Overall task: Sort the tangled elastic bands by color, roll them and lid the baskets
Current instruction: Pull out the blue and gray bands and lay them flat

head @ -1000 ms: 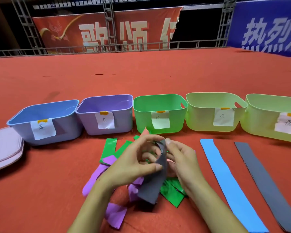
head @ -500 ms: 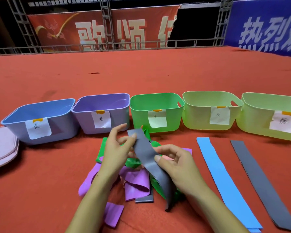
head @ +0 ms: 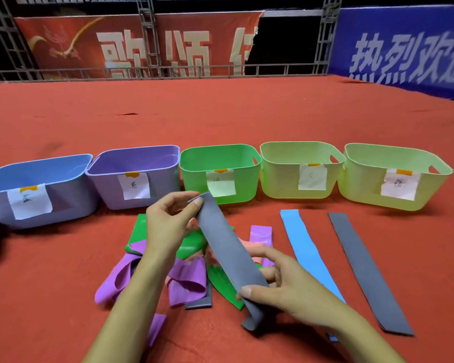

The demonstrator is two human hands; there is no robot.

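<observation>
the sorting step looks in hand: over the tangled pile (head: 189, 260) in front of the green basket (head: 220, 174), the left hand (head: 168, 226) and right hand (head: 281, 281) each pinch an end of a grey band (head: 228, 247) (pulled nearly straight), which next wants laying flat beside the pile or rolling.
</observation>
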